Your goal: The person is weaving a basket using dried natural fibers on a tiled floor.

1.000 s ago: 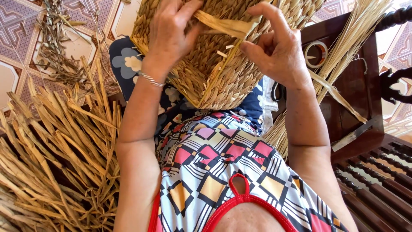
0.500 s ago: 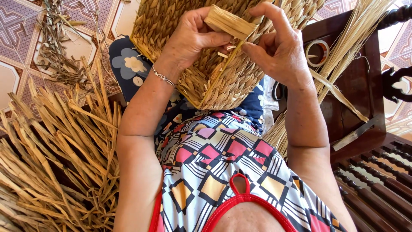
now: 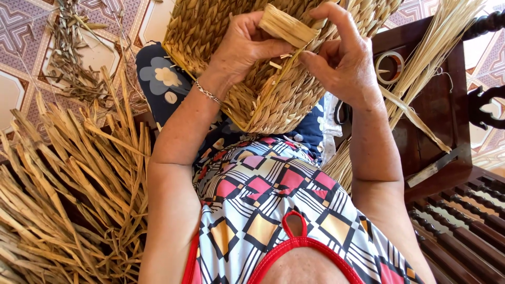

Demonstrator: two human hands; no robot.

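A woven straw basket point(image 3: 247, 68) rested on the person's lap at the twelve o'clock part of the view, its plaited wall facing the camera. The left hand point(image 3: 244, 44) lay against that wall, thumb and fingers pinched on a flat, folded straw strip point(image 3: 286, 26) at the basket's upper edge. The right hand point(image 3: 342, 63), at about one o'clock, curled in from the other side, its forefinger arched over the same strip and its thumb pressed toward the weave; it touched the strip, though whether it truly clamped it could not be told. A thin bracelet point(image 3: 208, 93) circled the left wrist. At eight o'clock lay a heap of dried straw point(image 3: 63, 194); at eleven o'clock, scraps point(image 3: 73, 63) littered the tiled floor point(image 3: 21, 31). At two o'clock, a roll of tape point(image 3: 390, 67) and a straw bundle point(image 3: 436, 52) sat on a dark wooden table point(image 3: 447, 115), with a knife point(image 3: 434, 167) at three o'clock near its edge.
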